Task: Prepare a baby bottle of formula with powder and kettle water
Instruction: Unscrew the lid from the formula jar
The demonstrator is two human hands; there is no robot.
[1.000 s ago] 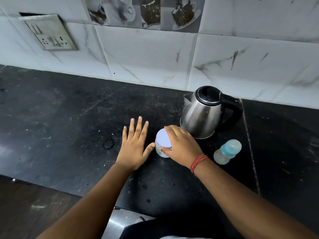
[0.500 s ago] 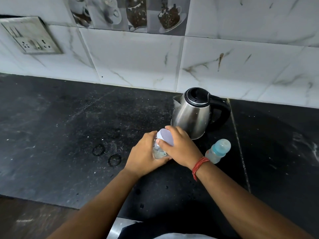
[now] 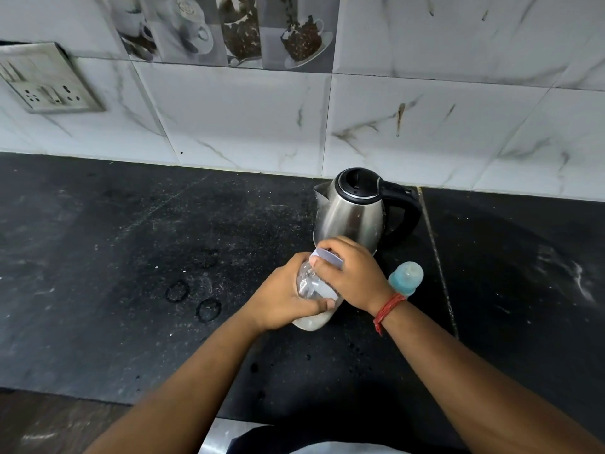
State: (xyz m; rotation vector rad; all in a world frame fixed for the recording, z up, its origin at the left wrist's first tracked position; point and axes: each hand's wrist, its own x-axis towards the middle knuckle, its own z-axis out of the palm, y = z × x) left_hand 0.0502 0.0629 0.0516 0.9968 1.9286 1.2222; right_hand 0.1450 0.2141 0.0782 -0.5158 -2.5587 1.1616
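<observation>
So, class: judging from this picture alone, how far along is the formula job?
Done: little shows beyond things set out. In hand: left hand grips the powder jar while right hand grips its white lid. Left: the bottle stands capped and the kettle untouched, so scooping, pouring and mixing remain.

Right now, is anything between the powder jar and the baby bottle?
Only the right hand itself. It grips the white lid of the powder jar and its wrist partly covers the baby bottle just behind. Nothing else intervenes.
</observation>
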